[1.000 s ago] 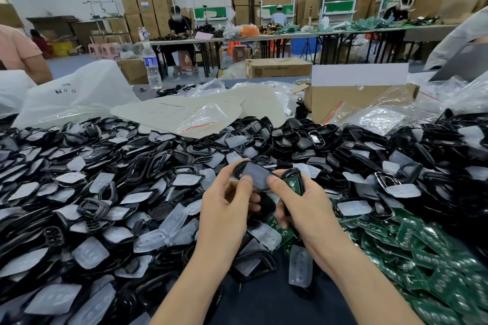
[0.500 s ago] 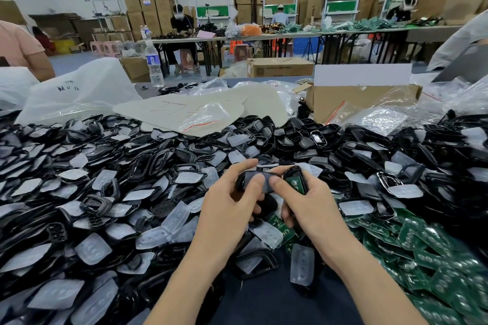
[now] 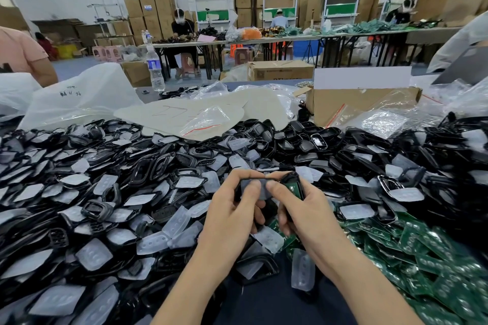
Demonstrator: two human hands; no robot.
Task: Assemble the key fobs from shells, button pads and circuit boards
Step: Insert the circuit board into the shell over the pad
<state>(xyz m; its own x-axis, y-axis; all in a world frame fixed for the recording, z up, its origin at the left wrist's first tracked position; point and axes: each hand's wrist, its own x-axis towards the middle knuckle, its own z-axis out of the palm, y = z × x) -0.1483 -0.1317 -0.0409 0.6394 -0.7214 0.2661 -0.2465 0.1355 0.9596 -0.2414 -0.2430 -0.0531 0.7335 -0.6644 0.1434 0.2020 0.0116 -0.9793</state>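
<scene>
A button pad (image 3: pixel 254 189) is pinched between both thumbs and forefingers above the heaped worktop (image 3: pixel 264 303). The grip of the right hand (image 3: pixel 309 210) also holds a board-fitted shell (image 3: pixel 292 187), that of the left hand (image 3: pixel 232 216) only the pad. Uneven thumb pressure could seat it crooked.

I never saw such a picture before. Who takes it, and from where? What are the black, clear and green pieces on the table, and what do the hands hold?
No machine here: a person works with bare hands, and a camera worn on the head looks forward and down. The table carries heaps of black shells, clear button pads and, to the right, green circuit boards. The left hand and right hand together pinch one button pad. The right hand also grips a black shell with a green circuit board inside.
</scene>
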